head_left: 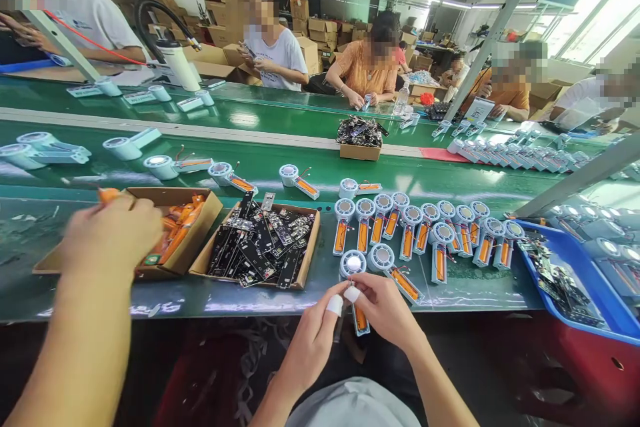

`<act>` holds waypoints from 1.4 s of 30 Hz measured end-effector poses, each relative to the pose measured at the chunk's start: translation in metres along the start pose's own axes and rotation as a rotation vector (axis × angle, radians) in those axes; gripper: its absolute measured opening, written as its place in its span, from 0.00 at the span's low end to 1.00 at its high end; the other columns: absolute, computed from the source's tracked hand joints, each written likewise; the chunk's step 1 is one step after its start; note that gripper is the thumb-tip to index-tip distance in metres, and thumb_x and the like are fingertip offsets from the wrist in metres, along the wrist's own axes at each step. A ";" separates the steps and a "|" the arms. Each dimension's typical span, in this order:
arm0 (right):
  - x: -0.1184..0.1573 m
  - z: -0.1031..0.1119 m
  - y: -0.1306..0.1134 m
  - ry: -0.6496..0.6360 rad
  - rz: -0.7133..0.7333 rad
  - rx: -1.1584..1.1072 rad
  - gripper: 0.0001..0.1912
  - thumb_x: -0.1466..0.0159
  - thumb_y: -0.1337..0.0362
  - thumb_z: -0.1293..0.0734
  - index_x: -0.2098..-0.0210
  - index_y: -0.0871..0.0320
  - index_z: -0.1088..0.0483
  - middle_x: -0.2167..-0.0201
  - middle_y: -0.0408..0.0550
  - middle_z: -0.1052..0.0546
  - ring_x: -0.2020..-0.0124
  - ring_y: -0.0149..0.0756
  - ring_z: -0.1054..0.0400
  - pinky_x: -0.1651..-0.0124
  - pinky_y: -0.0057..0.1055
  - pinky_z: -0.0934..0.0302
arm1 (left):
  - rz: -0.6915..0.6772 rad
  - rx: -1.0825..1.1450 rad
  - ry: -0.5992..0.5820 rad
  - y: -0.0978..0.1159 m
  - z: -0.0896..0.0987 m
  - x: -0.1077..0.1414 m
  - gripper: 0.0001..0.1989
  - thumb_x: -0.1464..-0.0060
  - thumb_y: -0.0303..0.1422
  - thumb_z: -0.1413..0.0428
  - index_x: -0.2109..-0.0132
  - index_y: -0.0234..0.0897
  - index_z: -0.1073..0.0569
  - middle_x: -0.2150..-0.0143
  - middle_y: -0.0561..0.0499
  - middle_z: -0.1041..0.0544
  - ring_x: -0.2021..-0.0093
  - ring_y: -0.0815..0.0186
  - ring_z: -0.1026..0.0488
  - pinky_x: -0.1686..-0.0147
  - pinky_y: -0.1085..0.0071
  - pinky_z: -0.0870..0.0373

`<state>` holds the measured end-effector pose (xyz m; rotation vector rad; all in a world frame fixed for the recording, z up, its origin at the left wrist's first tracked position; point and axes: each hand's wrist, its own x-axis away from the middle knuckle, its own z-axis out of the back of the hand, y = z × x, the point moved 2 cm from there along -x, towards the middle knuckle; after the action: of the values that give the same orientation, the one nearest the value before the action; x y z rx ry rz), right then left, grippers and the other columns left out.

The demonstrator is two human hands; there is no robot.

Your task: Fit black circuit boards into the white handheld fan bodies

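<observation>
At the near edge of the bench, a light-blue handheld fan body (pixel 353 261) with an orange battery in its handle lies between my hands. My left hand (pixel 316 328) and my right hand (pixel 384 308) meet at the neck of this fan, the fingertips of each pinched together. White covers sit on both thumbs. Whatever small part the fingers hold is hidden or too small to make out. Just behind my right hand lies another fan body (pixel 381 257), its battery and thin wires exposed.
A co-worker's arm (pixel 87 307) reaches in at left over a box of orange batteries (pixel 203 230). Beside it stands a box of black circuit boards (pixel 306 267). Several fan bodies (pixel 443 233) stand to the right, near a blue tray (pixel 605 293). A green conveyor (pixel 260 140) runs behind.
</observation>
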<state>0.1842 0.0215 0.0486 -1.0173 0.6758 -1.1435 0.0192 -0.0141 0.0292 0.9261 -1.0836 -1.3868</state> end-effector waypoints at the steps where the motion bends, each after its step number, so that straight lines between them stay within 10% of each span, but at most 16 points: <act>1: 0.000 0.001 0.002 -0.021 -0.044 -0.101 0.11 0.34 0.61 0.34 0.56 0.58 0.24 0.69 0.46 0.23 0.67 0.36 0.30 0.64 0.30 0.37 | 0.037 0.022 -0.003 -0.001 -0.002 0.001 0.20 0.34 0.38 0.55 0.43 0.40 0.25 0.45 0.43 0.20 0.44 0.55 0.25 0.44 0.59 0.29; 9: 0.000 0.004 0.013 -0.057 -0.158 -0.596 0.07 0.44 0.65 0.36 0.68 0.59 0.28 0.72 0.42 0.28 0.70 0.31 0.37 0.64 0.27 0.42 | 0.177 0.109 -0.051 -0.016 -0.025 -0.023 0.19 0.50 0.37 0.42 0.51 0.35 0.25 0.61 0.46 0.19 0.70 0.62 0.26 0.68 0.67 0.28; 13: 0.010 0.001 0.010 -0.111 -0.057 -0.624 0.06 0.40 0.62 0.33 0.66 0.58 0.29 0.70 0.43 0.28 0.68 0.32 0.36 0.63 0.28 0.41 | 0.234 0.483 -0.260 -0.010 -0.032 -0.026 0.18 0.52 0.40 0.37 0.55 0.36 0.25 0.56 0.44 0.18 0.56 0.56 0.22 0.52 0.62 0.28; 18: 0.015 -0.004 0.014 0.063 -0.029 -0.657 0.15 0.42 0.57 0.26 0.62 0.55 0.32 0.66 0.44 0.29 0.66 0.33 0.35 0.64 0.27 0.38 | 0.284 0.579 -0.098 -0.006 -0.031 -0.017 0.20 0.47 0.41 0.41 0.48 0.39 0.29 0.46 0.44 0.22 0.43 0.54 0.27 0.44 0.61 0.32; 28: 0.022 0.004 0.010 0.279 -0.022 -0.037 0.09 0.35 0.62 0.36 0.55 0.55 0.33 0.65 0.47 0.24 0.65 0.37 0.29 0.63 0.31 0.35 | 0.193 0.331 0.064 -0.012 -0.029 -0.010 0.17 0.38 0.45 0.50 0.49 0.39 0.32 0.58 0.48 0.21 0.59 0.60 0.24 0.58 0.66 0.27; 35: 0.030 0.012 -0.021 -0.112 0.186 0.752 0.08 0.32 0.66 0.38 0.68 0.56 0.31 0.75 0.47 0.24 0.77 0.37 0.31 0.73 0.30 0.50 | 0.097 0.209 0.144 -0.005 -0.026 -0.017 0.07 0.41 0.35 0.52 0.59 0.40 0.32 0.68 0.54 0.28 0.68 0.66 0.31 0.65 0.71 0.32; 42: 0.014 0.012 -0.019 -0.337 0.179 0.254 0.16 0.31 0.64 0.39 0.76 0.56 0.35 0.81 0.41 0.29 0.79 0.30 0.36 0.72 0.26 0.46 | 0.218 0.572 -0.047 -0.006 -0.026 -0.021 0.09 0.40 0.39 0.52 0.63 0.39 0.33 0.69 0.55 0.29 0.69 0.67 0.31 0.67 0.72 0.33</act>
<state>0.1909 0.0100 0.0720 -0.8852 0.3340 -0.8504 0.0444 0.0038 0.0154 1.1390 -1.6098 -0.9329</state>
